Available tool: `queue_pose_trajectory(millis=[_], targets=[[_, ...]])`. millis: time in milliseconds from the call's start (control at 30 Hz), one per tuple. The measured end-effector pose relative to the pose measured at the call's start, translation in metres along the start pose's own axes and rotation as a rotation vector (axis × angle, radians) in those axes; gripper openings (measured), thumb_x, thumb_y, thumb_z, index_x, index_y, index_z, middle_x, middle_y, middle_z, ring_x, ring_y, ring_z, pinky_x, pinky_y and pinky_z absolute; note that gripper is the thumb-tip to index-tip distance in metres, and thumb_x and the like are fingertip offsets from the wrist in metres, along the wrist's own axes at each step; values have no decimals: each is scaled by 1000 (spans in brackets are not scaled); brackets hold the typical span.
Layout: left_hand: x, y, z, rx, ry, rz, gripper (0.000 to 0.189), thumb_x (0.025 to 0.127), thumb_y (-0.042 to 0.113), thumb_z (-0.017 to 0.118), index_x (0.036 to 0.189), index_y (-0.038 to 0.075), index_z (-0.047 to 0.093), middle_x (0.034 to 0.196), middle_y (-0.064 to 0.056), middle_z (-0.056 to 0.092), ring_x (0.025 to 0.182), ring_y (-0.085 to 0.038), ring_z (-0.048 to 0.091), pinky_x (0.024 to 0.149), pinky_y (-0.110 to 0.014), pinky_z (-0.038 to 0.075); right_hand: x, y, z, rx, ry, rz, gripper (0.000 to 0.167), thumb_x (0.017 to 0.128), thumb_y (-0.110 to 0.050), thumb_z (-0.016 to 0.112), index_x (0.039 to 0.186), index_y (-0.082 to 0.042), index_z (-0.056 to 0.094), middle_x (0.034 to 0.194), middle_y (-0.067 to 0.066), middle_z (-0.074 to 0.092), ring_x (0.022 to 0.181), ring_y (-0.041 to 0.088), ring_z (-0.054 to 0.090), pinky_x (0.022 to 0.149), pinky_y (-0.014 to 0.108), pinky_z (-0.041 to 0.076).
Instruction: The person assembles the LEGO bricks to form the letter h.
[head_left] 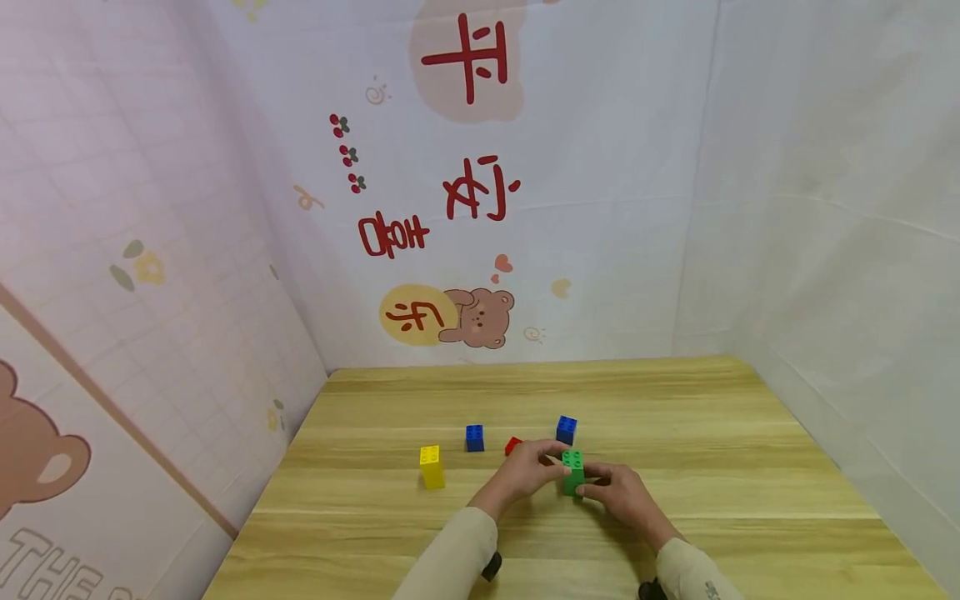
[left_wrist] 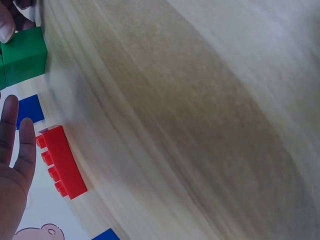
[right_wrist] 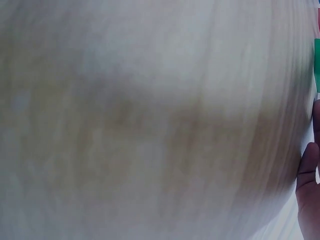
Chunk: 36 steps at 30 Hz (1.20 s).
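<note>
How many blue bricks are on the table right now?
2: one blue brick sits right of the yellow brick, the other blue brick just behind the green brick. Hands may hide more.

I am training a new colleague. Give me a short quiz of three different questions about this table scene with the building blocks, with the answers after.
1. True or false: the green block stack stands on the wooden table between the left hand and the right hand.
2. Multiple choice: which block stands farthest to the left in the head view? A) the yellow block stack B) a blue block C) the red block
3. Fill in: the number of blue blocks standing apart on the table in the head view is ___.

Key: 1 true; 2 A; 3 two, the other being the blue block behind the hands.
</note>
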<state>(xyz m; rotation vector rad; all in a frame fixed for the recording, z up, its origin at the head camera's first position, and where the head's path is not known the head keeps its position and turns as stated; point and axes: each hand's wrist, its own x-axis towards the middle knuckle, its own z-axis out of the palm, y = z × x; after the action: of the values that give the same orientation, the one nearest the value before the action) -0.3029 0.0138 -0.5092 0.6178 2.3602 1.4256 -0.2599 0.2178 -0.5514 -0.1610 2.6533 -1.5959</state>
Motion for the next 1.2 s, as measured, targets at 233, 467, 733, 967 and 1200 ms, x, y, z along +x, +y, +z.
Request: queue_pose_trajectory(millis=[233, 467, 733, 967, 1200], targets=[[1, 3, -1, 54, -11, 8, 26, 92, 23, 73, 118, 22, 72, 102, 13, 66, 88, -11, 61, 69, -27, 51, 0, 3, 0, -26, 15, -5, 40, 85, -20, 79, 119, -1, 71, 113, 11, 71, 103, 27, 66, 88, 47, 52], [5, 5, 1, 106, -21, 10, 29, 91, 27, 74, 119, 22, 72, 100, 13, 65, 79, -7, 58, 65, -25, 50, -1, 4, 2, -14, 35, 13, 39, 84, -17, 80, 117, 1, 71, 110, 12, 72, 101, 27, 67, 88, 48, 52], [4, -2, 4, 94, -9, 15, 26, 92, 30, 73, 118, 26, 72, 104, 14, 64, 84, -10, 58, 69, -25, 49, -1, 6, 4, -21, 44, 29, 41, 84, -20, 80, 118, 1, 70, 112, 12, 71, 102, 27, 67, 88, 48, 52], [3, -6, 3, 62, -7, 2, 26, 92, 32, 73, 118, 29, 71, 104, 16, 63, 84, -11, 58, 67, -26, 49, 0, 4, 6, -31, 48, 47, 39, 85, -22, 79, 118, -1, 71, 112, 10, 72, 104, 27, 66, 89, 46, 52], [3, -9, 1, 68, -2, -4, 29, 91, 33, 73, 120, 28, 70, 106, 15, 63, 84, -8, 56, 67, -26, 50, -1, 1, 8, -16, 62, 67, 39, 84, -20, 80, 116, 0, 71, 111, 11, 72, 104, 28, 66, 90, 49, 51]])
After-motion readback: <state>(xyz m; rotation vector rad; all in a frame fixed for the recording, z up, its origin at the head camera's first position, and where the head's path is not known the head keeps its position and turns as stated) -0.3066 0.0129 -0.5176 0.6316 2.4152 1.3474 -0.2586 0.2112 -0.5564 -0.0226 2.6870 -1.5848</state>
